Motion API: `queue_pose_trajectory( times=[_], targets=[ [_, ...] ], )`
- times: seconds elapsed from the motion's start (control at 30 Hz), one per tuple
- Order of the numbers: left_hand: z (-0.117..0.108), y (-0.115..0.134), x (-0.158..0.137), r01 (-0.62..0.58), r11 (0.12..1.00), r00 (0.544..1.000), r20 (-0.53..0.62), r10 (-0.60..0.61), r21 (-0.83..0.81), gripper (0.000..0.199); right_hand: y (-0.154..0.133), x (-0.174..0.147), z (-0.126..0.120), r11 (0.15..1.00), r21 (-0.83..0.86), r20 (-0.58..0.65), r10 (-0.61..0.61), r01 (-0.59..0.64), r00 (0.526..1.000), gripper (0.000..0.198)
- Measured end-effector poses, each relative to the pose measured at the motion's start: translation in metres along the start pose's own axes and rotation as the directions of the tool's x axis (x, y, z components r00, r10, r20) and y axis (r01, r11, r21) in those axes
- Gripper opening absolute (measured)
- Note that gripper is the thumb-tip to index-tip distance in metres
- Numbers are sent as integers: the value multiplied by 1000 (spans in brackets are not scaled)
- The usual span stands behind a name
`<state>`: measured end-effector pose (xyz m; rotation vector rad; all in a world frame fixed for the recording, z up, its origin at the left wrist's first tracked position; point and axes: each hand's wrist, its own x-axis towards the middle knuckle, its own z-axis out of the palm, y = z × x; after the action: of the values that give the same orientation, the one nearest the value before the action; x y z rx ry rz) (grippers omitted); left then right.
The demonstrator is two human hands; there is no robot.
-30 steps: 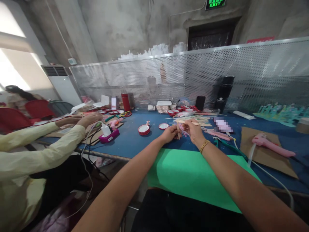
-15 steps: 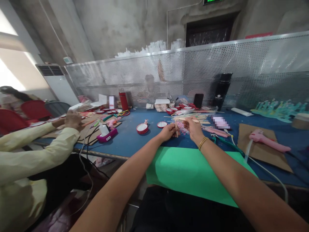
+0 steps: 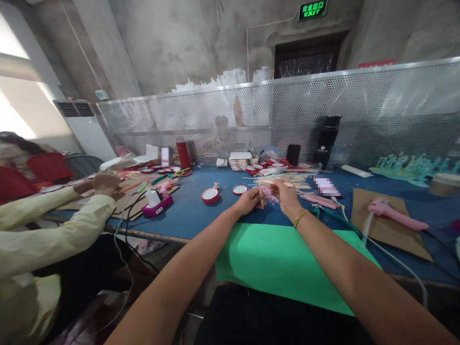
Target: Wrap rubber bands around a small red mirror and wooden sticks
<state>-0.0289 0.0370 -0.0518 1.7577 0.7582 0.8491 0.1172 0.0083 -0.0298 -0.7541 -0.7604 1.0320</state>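
My left hand point(image 3: 251, 200) has its fingers closed round a thin pale wooden stick point(image 3: 261, 191), held roughly upright. Close by on the right, my right hand point(image 3: 287, 196) pinches a light wood-coloured pen-like stick point(image 3: 288, 185), which points across towards the left hand. Its inner tip cannot be made out. Beneath and between the hands lies a pile of small pink and purple pieces point(image 3: 272, 198). Several loose wooden sticks point(image 3: 300, 180) lie just behind. A bright green sheet point(image 3: 280, 258) hangs over the table's front edge below my forearms.
Left of my hands are a red-rimmed round tin point(image 3: 210, 195) and another shallow one point(image 3: 240, 189). On the right, pink-handled pliers point(image 3: 321, 200) and a pink glue gun point(image 3: 395, 213) on cardboard point(image 3: 409, 244). At left, a co-worker's hand point(image 3: 105, 183) near a purple power strip point(image 3: 158, 206).
The view has tilted slightly up, showing more of the exit sign. Both my hands keep their holds on the sticks, with hardly any movement.
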Motion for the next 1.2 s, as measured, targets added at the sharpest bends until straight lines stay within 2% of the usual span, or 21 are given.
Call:
queue_pose_trajectory(
  times=[0.1,0.3,0.5,0.67,0.87,1.07,1.2],
  targets=[
    [0,1,-2,2,1000,1000,-13,-2,17,26,1,-2,1,1000,-6,55,10,-10,998,24],
    [1,-1,-3,1,1000,1000,-2,-1,20,24,4,0,-3,1000,1,-40,2,-2,999,26],
    [-1,-4,-2,-16,1000,1000,12,16,27,27,4,-1,1,1000,-21,47,-4,4,999,26],
    [0,-2,-2,-18,999,1000,11,17,41,28,0,0,-1,999,8,-49,-40,41,998,23],
    [1,0,-1,2,1000,1000,14,-2,25,24,2,-1,1,1000,-11,38,-13,14,999,26],
    [1,1,-2,5,999,1000,15,-6,36,21,0,1,-1,1000,-6,-42,-29,28,999,26],
    [1,1,-2,9,1000,1000,10,-9,10,25,0,-2,1,1000,-7,24,-8,8,1000,25]
  ],
)
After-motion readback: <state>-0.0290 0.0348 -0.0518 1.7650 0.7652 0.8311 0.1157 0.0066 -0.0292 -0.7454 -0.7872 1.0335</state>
